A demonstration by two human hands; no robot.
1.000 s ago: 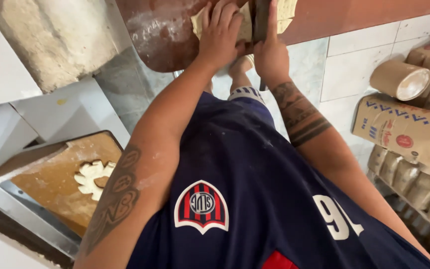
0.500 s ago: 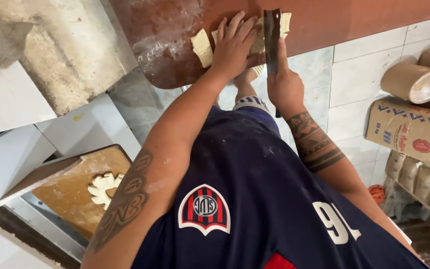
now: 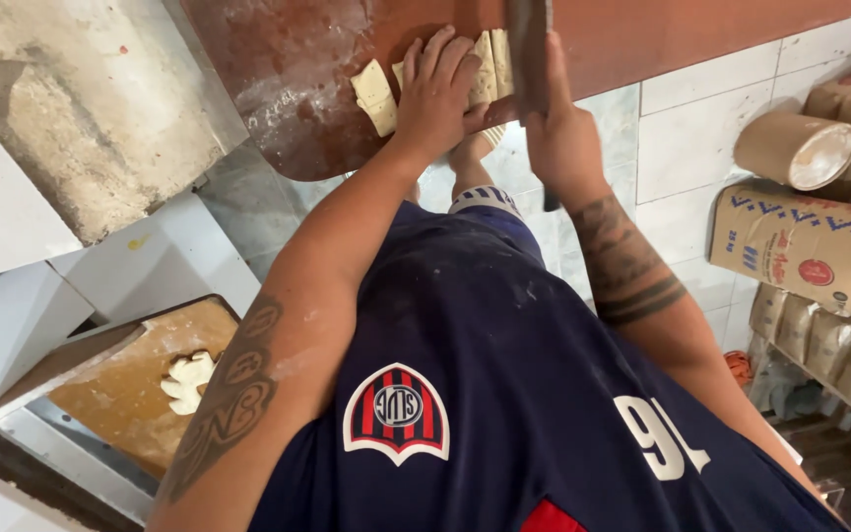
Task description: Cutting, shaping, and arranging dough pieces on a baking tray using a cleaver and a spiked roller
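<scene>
My left hand (image 3: 438, 91) lies flat, fingers spread, on a pale sheet of dough (image 3: 488, 61) at the edge of a reddish-brown worktop (image 3: 288, 69). A small cut piece of dough (image 3: 375, 97) sits just left of that hand. My right hand (image 3: 558, 128) grips the handle of a broad metal blade (image 3: 529, 44) that stands on edge against the dough, right beside my left fingers. Both forearms are tattooed and reach forward over my dark blue shirt.
A wooden tray (image 3: 120, 394) with one shaped dough piece (image 3: 187, 382) sits low at the left. A floured stone slab (image 3: 71, 118) is at upper left. Paper sacks (image 3: 810, 246) and paper rolls (image 3: 798, 150) are stacked on the right over a tiled floor (image 3: 672, 148).
The view has tilted down, so the worktop and both hands sit lower in frame. The blade now stands upright against the dough beside my left hand.
</scene>
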